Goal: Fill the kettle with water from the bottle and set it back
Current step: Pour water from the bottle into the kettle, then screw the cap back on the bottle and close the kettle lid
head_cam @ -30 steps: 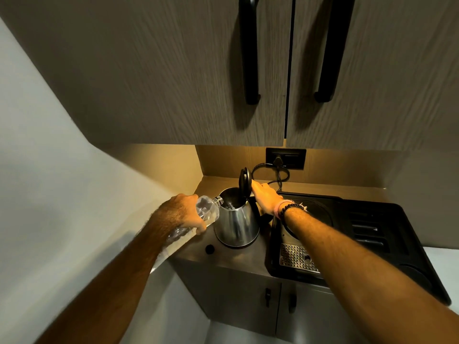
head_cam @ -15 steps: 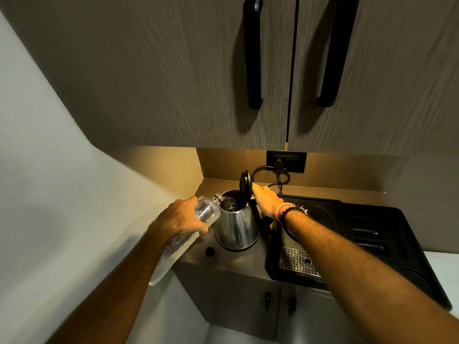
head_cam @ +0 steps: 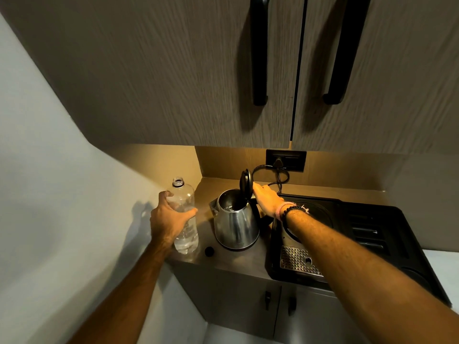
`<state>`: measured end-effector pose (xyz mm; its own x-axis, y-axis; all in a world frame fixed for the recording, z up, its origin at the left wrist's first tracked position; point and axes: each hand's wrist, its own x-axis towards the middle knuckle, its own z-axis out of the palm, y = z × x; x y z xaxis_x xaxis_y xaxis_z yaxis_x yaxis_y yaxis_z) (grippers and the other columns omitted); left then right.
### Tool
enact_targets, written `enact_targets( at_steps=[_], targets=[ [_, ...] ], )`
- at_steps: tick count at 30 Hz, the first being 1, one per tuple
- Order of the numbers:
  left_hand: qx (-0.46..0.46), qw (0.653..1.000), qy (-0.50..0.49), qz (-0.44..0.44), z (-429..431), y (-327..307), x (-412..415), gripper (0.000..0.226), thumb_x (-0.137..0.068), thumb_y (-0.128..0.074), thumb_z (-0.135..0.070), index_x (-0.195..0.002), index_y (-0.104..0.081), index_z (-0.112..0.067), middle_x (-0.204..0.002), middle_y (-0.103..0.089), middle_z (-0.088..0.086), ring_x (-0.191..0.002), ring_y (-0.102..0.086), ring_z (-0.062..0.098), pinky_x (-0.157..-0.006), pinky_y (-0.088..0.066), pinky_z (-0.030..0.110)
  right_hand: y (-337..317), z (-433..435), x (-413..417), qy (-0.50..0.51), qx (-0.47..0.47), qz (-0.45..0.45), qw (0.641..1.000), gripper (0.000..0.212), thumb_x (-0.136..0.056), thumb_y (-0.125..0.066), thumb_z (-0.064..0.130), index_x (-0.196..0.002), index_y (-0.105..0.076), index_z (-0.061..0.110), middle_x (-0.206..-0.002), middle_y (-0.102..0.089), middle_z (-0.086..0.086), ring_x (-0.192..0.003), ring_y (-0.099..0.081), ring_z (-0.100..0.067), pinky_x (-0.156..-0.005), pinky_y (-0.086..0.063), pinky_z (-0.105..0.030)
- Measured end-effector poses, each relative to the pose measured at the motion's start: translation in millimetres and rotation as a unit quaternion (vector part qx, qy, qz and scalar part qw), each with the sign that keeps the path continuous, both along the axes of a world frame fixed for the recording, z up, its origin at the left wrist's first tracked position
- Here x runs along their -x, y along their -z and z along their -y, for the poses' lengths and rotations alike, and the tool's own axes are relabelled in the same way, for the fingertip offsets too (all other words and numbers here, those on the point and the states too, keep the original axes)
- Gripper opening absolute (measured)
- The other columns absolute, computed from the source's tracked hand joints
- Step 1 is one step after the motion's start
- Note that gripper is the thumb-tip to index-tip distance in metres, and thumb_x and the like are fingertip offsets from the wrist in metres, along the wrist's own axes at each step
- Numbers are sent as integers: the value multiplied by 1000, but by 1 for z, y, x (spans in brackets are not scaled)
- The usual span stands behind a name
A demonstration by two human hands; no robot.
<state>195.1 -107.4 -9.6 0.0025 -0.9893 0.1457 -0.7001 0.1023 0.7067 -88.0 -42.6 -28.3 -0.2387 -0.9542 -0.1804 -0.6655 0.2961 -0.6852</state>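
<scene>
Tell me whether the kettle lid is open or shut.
Open: the lid stands upright above the kettle, held by the right hand.

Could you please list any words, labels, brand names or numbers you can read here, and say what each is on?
None can be read.
Clear plastic bottle in the left hand: no label visible.
Shiny steel kettle: no marking visible.
Black coffee-machine tray: too dark to tell.

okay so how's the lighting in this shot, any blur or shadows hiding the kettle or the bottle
Head view: warm under-cabinet light falls on the kettle, glare on its steel; bottle sharp in the left hand, whose shadow lies on the wall; upper cabinet doors dim, grain smeared; wide-angle bending at edges.
</scene>
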Motion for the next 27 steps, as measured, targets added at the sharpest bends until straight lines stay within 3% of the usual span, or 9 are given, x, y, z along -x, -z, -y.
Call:
enact_targets(
  at_steps=[5,8,13,17,19,22,24,27],
  targets=[
    [3,996,-49,-80,3,18,10,90,-56,-92,-49,-128,-46,-22,-117,-67,11,-108,-63,34,-90,-55,45,-2,-1,-1,-6,-3,1,1000,57,-92,-12,73,-125,-46,40,-125,-54,-12,-123,-53,-41,-110,-35,-65],
    [11,992,-53,-112,9,25,11,93,-55,-93,-48,-131,-45,-22,-119,-67,11,-109,-63,34,-90,-56,44,-1,0,0,4,-2,7,1000,60,-87,-11,80,-123,-46,46,-132,-55,-13,-123,-52,-41,-109,-35,-68],
    [5,993,-38,-112,8,37,11,102,-56,-92,-49,-139,-41,-20,-132,-60,13,-119,-57,37,-94,-52,46,-1,-1,-1,3,1,8,1000,62,-86,-11,83,-124,-45,47,-138,-55,-15,-126,-51,-41,-110,-33,-69],
    [24,994,-31,-99,-10,61,0,106,-51,-92,-55,-137,-44,-17,-130,-60,12,-114,-59,32,-90,-55,47,-5,-4,-3,-1,0,9,1000,63,-86,-11,80,-123,-46,43,-138,-55,-16,-127,-51,-41,-110,-33,-67],
    [92,993,-46,-65,-27,78,-5,92,-54,-91,-53,-127,-50,-14,-120,-58,12,-104,-60,29,-78,-58,45,-7,-4,-4,3,3,10,1000,66,-86,-11,80,-125,-49,41,-139,-55,-16,-128,-51,-41,-111,-33,-67],
    [156,987,20,36,-50,102,-2,46,-71,-86,-35,-103,-60,-14,-101,-60,10,-86,-60,28,-65,-53,40,-8,-5,-5,5,4,10,1000,71,-87,-11,83,-133,-46,41,-143,-53,-16,-131,-50,-41,-112,-32,-68],
    [128,981,102,101,-52,119,3,21,-79,-80,-20,-91,-66,-10,-92,-62,11,-79,-61,31,-65,-50,38,-11,-7,-6,0,1,6,1000,71,-88,-12,80,-134,-46,38,-145,-51,-18,-132,-48,-42,-113,-32,-67],
    [21,976,175,130,-48,138,12,13,-86,-70,-8,-98,-70,-6,-100,-61,10,-91,-61,34,-75,-49,39,-12,-7,-5,-7,2,-4,1000,79,-82,-11,82,-140,-41,37,-147,-49,-19,-135,-46,-43,-114,-31,-68]
  ],
)
